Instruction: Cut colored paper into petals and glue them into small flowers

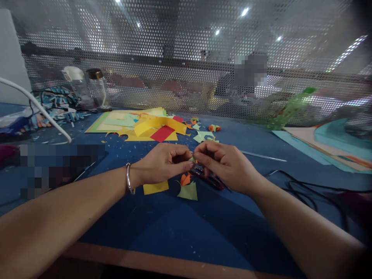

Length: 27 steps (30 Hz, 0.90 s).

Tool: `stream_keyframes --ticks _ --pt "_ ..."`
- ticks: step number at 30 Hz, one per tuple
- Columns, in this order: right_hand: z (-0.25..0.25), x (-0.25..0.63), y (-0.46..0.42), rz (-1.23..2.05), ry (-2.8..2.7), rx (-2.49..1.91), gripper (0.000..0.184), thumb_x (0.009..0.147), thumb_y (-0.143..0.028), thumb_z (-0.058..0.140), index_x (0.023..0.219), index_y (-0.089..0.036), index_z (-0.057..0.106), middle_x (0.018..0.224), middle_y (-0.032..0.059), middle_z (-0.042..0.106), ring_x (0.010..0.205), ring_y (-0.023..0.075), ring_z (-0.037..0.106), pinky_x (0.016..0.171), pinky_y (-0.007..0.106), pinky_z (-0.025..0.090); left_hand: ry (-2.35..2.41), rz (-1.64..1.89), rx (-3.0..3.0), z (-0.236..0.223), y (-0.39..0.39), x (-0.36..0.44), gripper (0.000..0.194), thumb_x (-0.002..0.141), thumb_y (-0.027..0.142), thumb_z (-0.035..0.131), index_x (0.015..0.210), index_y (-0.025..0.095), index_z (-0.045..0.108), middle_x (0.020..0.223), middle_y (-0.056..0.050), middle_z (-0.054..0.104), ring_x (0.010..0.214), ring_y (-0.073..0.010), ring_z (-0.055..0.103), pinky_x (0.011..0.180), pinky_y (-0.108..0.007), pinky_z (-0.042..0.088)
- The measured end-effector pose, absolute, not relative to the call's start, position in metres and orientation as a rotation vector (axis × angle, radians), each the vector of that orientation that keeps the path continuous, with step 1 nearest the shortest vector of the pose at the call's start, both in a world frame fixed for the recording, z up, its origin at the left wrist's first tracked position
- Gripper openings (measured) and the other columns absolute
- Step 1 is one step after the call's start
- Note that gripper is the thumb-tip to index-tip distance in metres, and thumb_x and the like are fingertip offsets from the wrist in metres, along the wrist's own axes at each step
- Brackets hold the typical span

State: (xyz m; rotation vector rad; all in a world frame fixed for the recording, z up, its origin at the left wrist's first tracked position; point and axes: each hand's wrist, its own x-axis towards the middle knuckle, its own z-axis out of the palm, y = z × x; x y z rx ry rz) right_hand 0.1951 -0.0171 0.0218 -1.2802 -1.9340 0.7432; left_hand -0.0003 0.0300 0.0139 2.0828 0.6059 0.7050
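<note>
Being pinched over worktop (pixel 162 223), sm. green paper (pixel 192 159) is held btwn L hand (pixel 167 162) & R hand (pixel 225 162), fingers (pixel 183 167) of both clamped on it; scissors (pixel 213 181) & orange scrap (pixel 185 179) are seen nearby.

I watch remotely: left hand (pixel 164 162) and right hand (pixel 223 164) pinch a green bit (pixel 192 159) near the scissors (pixel 215 182); left of the scissors lies yellow card (pixel 156 188), right, a ruler (pixel 264 156).
</note>
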Motion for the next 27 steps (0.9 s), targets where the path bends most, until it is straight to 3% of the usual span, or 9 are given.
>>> stream_keyframes --ticks 5,9,15,21,27 --pt "0.020 0.198 -0.015 0.671 -1.971 -1.287 0.022 0.093 -0.040 0.054 0.083 -0.021 0.058 0.060 -0.0039 0.055 0.049 0.0114 0.054 0.048 0.023 0.041 0.654 0.662 2.108 0.011 0.035 -0.001 0.022 0.086 0.035 0.061 0.076 0.016 0.064 0.068 -0.001 0.061 0.062 -0.0113 0.053 0.057 -0.023 0.039" --pt "0.018 0.201 -0.012 0.486 -2.064 -1.331 0.020 0.093 -0.036 0.052 0.084 -0.020 0.060 0.067 -0.0015 0.059 0.055 0.0121 0.054 0.053 0.025 0.040 0.826 0.571 2.218 0.007 0.036 -0.001 0.023 0.075 0.038 0.073 0.075 0.017 0.063 0.064 0.001 0.060 0.056 -0.0109 0.050 0.051 -0.023 0.032" --pt "0.018 0.202 -0.007 0.314 -2.133 -1.349 0.016 0.091 -0.029 0.053 0.082 -0.018 0.061 0.071 0.0009 0.062 0.060 0.0130 0.052 0.055 0.025 0.038 0.778 0.304 2.395 0.001 0.028 0.000 0.012 0.077 0.029 0.070 0.073 0.017 0.068 0.066 -0.003 0.064 0.057 -0.0145 0.054 0.052 -0.026 0.033" --pt "0.017 0.202 -0.009 0.255 -2.122 -1.342 0.016 0.092 -0.029 0.052 0.082 -0.019 0.060 0.073 0.0011 0.062 0.059 0.0126 0.050 0.056 0.025 0.037 0.811 0.599 2.439 0.000 0.031 -0.002 0.003 0.075 0.020 0.066 0.074 0.020 0.069 0.082 -0.005 0.064 0.066 -0.0154 0.055 0.057 -0.027 0.037" --pt "0.017 0.202 -0.013 0.129 -2.110 -1.279 0.014 0.093 -0.027 0.053 0.083 -0.020 0.060 0.077 0.0022 0.064 0.066 0.0144 0.056 0.060 0.026 0.041 0.813 0.787 2.351 0.005 0.035 0.000 0.006 0.078 0.014 0.061 0.075 0.019 0.064 0.075 -0.002 0.065 0.068 -0.0150 0.058 0.063 -0.027 0.041"
